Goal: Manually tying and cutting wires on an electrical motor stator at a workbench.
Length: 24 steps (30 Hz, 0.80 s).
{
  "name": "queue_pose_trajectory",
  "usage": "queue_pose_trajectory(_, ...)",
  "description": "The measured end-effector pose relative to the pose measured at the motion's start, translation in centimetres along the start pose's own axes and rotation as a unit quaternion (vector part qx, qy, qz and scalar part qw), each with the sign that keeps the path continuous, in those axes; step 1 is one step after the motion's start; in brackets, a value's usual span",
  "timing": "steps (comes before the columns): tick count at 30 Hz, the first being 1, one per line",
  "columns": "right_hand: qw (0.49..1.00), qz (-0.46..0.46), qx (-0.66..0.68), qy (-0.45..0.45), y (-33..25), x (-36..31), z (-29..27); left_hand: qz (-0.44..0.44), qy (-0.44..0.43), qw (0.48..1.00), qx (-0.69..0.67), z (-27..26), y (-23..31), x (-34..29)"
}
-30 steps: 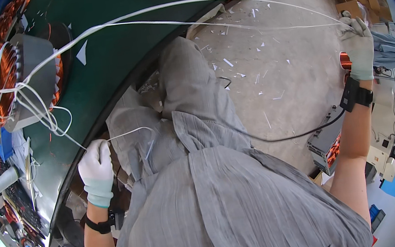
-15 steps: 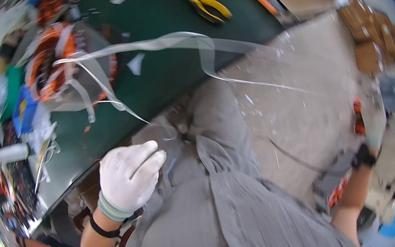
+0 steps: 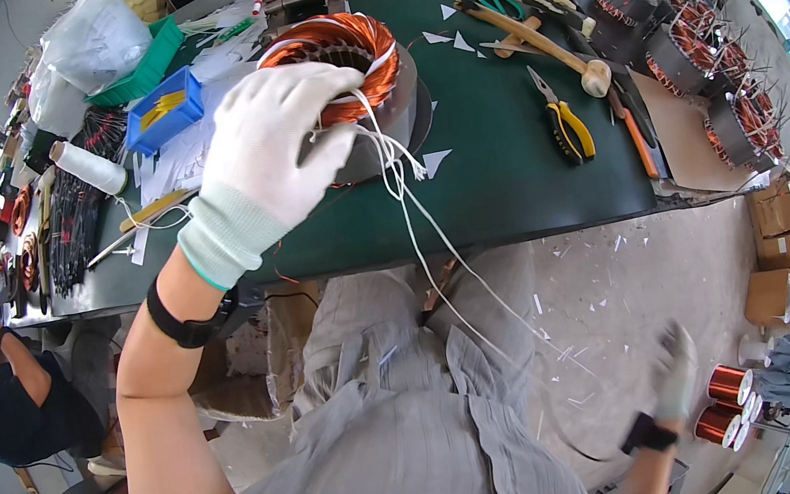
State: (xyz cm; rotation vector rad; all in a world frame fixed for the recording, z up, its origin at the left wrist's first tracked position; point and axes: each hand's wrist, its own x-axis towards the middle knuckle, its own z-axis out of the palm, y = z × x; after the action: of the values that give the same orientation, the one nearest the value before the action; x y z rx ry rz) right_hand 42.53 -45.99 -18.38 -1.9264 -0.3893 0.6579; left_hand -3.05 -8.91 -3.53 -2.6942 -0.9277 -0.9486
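Observation:
My left hand (image 3: 285, 146), in a white glove, is at the stator (image 3: 367, 49), a ring with orange copper windings. Its fingers curl over the ring's near rim, with the thumb below. Thin white cord (image 3: 407, 207) comes off the rim beside the thumb and forefinger. Its loops hang over the table edge, and long strands trail down to the right across my lap. Out to the right, low above the floor, is my right hand (image 3: 675, 371), gloved too. Motion smears its fingers, so whether it holds the cord's end is unclear.
On the green table (image 3: 509, 196) lie yellow-handled pliers (image 3: 567, 117), a mallet (image 3: 538, 40) and paper scraps. A blue bin (image 3: 162, 113) and a white thread spool (image 3: 88, 167) stand left. More stators (image 3: 743, 132) are at right. Copper wire spools (image 3: 727, 384) stand near my right hand. Another person (image 3: 23, 400) sits at left.
My left hand has gone from above my lap up to the stator. The white cord, which was swinging through the air, now hangs down. My right hand has come inward; the view has turned.

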Motion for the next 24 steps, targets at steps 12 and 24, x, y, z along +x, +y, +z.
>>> queue_pose_trajectory(12,0.972,-0.023,0.19,-0.133,-7.6,-4.5,16.6,0.025,0.015,0.997,-0.075,2.7,-0.7,0.3)
queue_pose_trajectory(24,0.944,-0.178,0.051,-0.273,-17.4,-5.3,24.5,0.083,-0.069,0.969,-0.224,2.7,5.0,-2.6)
